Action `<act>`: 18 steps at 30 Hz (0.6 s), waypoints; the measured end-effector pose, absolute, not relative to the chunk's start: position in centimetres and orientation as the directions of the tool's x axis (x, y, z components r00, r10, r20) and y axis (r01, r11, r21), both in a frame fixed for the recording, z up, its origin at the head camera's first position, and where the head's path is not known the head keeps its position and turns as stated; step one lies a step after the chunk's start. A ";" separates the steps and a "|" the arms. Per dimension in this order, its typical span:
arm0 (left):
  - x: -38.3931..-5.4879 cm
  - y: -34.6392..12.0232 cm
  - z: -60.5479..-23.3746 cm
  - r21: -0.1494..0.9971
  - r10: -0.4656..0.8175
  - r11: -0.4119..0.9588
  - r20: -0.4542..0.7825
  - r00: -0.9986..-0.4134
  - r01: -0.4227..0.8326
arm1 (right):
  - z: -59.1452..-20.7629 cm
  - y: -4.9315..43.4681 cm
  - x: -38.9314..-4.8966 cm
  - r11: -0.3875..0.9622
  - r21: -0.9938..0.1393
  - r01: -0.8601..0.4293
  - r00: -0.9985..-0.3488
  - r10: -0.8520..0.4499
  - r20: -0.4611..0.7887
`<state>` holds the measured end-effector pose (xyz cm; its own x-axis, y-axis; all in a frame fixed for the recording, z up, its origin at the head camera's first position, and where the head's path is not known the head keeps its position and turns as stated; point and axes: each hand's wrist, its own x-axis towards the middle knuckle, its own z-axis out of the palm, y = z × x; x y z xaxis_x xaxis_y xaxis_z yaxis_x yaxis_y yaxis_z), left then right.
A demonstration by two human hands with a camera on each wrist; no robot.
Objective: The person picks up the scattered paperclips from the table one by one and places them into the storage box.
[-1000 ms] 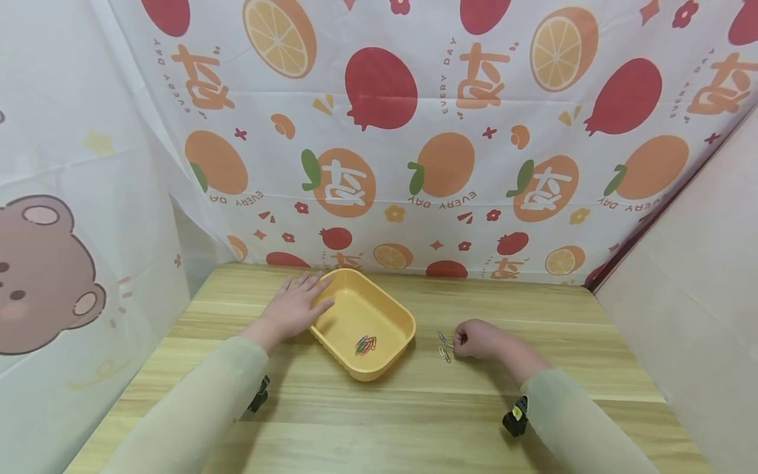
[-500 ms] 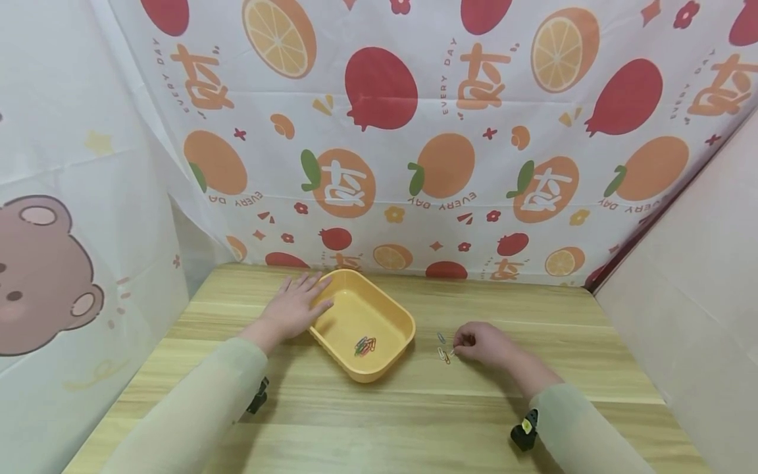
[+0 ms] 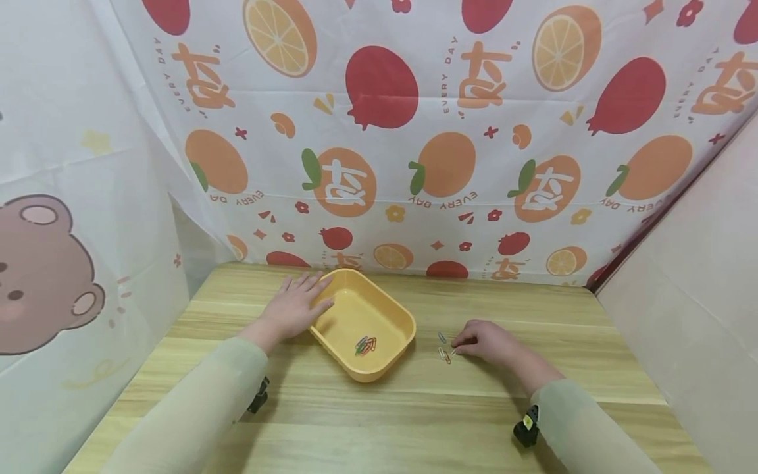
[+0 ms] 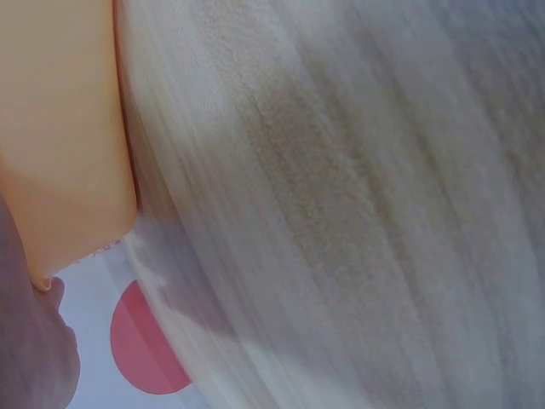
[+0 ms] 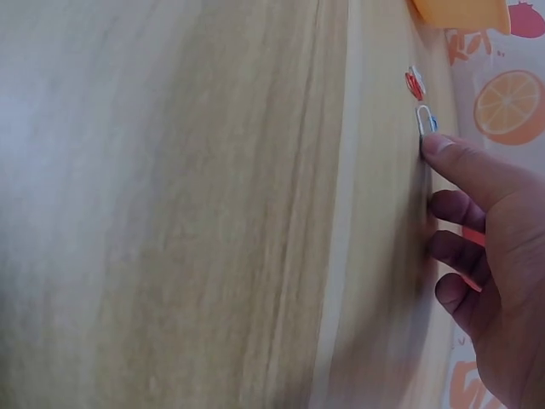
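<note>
My left hand [image 3: 293,306], fingers spread, rests over the left rim of a yellow plastic tray [image 3: 364,376]. Its fingers also show beside the tray's outer wall [image 4: 64,128] in the left wrist view. Several coloured paper clips [image 3: 365,345] lie in a small heap inside the tray. To the right, my right hand [image 3: 485,342] pinches a white paper clip [image 5: 423,118] between thumb and forefinger, low over the table, its other fingers loosely bent. Just left of those fingertips lie a blue paper clip [image 3: 441,337], another white one [image 3: 441,353] and an orange one [image 3: 447,359].
The wood-grain table [image 3: 367,428] carries the tray and the loose clips. A fruit-printed cloth [image 3: 385,158] hangs along its back edge. Pale cloths stand at the left [image 3: 136,217] and right [image 3: 699,276] sides.
My right hand has shifted slightly and turned, so the white paper clip now shows at its fingertips, closer to the orange clip. The left hand and the tray have stayed in place.
</note>
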<state>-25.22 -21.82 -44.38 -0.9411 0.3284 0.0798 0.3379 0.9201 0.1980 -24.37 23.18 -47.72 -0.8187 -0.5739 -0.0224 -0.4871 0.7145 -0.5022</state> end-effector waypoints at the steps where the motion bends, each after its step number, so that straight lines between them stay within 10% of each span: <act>1: -25.2 -21.8 -44.4 0.200 0.328 0.920 0.079 -0.941 0.337 | -47.8 23.2 -24.4 0.712 -0.502 -0.491 -0.816 -0.577 -0.020; 18: -25.3 -21.8 -44.2 0.204 0.325 0.921 0.064 -0.943 0.331 | -48.1 23.3 -24.4 0.698 -0.434 -0.570 -0.794 -0.603 0.073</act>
<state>-25.30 -21.79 -44.23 -0.9435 0.3252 0.0640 0.3314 0.9212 0.2040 -24.36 23.33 -48.05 -0.7941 -0.6034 0.0729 -0.5701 0.6979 -0.4336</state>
